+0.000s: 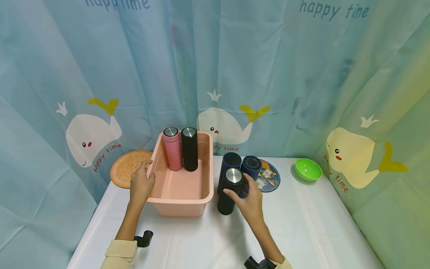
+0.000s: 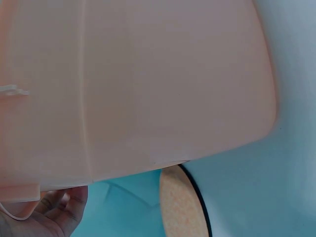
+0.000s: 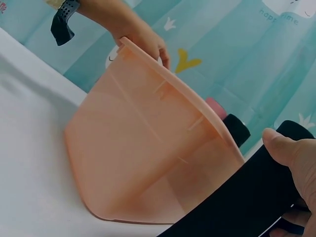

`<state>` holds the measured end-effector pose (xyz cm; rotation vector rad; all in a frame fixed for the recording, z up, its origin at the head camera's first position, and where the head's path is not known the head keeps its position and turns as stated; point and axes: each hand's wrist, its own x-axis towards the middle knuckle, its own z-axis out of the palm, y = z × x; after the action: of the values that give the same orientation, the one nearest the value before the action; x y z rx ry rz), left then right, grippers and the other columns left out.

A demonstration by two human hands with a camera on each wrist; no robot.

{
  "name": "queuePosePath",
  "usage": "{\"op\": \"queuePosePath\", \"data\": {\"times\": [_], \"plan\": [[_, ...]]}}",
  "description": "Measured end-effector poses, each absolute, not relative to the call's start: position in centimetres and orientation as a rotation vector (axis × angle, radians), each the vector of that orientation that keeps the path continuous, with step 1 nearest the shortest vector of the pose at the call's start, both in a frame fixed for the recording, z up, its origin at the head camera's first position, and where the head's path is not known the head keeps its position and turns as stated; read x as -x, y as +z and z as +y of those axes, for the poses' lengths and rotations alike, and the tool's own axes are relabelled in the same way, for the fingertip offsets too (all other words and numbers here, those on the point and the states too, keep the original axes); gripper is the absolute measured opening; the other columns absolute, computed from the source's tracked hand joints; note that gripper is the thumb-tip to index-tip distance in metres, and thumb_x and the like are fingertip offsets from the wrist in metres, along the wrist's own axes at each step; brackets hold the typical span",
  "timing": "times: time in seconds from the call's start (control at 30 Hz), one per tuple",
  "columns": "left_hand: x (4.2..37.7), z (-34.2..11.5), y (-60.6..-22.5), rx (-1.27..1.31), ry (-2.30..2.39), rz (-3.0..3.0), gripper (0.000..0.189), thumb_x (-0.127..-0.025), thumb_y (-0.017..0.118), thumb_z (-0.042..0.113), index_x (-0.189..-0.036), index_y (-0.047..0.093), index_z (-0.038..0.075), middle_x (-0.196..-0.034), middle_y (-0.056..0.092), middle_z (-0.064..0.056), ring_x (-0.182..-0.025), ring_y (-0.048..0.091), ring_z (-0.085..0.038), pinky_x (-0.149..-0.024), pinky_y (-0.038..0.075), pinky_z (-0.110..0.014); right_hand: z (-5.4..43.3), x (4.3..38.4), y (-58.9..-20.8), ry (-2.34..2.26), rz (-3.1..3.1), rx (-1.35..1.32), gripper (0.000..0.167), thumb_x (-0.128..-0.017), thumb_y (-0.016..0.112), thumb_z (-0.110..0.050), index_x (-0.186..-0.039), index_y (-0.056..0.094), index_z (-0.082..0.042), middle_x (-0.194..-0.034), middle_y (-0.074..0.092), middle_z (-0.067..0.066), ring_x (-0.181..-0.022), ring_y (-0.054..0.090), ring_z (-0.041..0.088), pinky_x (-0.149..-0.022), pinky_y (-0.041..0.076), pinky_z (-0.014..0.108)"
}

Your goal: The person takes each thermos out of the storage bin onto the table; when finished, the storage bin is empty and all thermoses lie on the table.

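Note:
My left hand (image 1: 141, 183) grips the left rim of a peach plastic bin (image 1: 161, 209); in the left wrist view its fingers (image 2: 74, 207) curl at the bin's edge. Inside the bin, against the far end, stand a pink thermos bottle (image 1: 173, 151) and a black thermos bottle (image 1: 190, 151). Just right of the bin, my right hand (image 1: 250, 200) holds another black thermos bottle (image 1: 226, 203) near its silver-topped lid, thumb on the near side. Whether that bottle touches the table cannot be told. Behind it are two dark blue thermos bottles (image 1: 231, 160) (image 1: 251, 163), partly hidden.
An orange-slice round mat (image 1: 129, 168) lies left of the bin. Behind the blue bottles is a round patterned mat (image 1: 271, 175). A green bowl (image 1: 308, 170) sits at the table's far right. A blue whale-print curtain (image 1: 255, 74) hangs behind the white table (image 1: 302, 231).

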<state>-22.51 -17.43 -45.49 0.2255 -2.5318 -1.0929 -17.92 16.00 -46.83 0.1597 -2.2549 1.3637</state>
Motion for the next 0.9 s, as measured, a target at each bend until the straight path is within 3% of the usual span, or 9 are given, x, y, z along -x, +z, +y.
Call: {"op": "queuePosePath", "data": {"times": [0.9], "plan": [[22.6, -17.3, -45.3, -0.233, -1.099, -2.546, 0.042, -0.09, 0.058, 0.005, -0.132, 0.056, 0.007, -0.108, 0.068, -0.026, -0.097, 0.066, -0.042, -0.077, 0.05, -0.056, 16.6, 17.7, -41.6, 1.207, -2.086, -0.303, 0.067, -0.069, 0.089, -0.015, -0.125, 0.058, 0.001, -0.118, 0.066, 0.016, -0.11, 0.064, 0.028, -0.086, 0.055, 0.048]]}}
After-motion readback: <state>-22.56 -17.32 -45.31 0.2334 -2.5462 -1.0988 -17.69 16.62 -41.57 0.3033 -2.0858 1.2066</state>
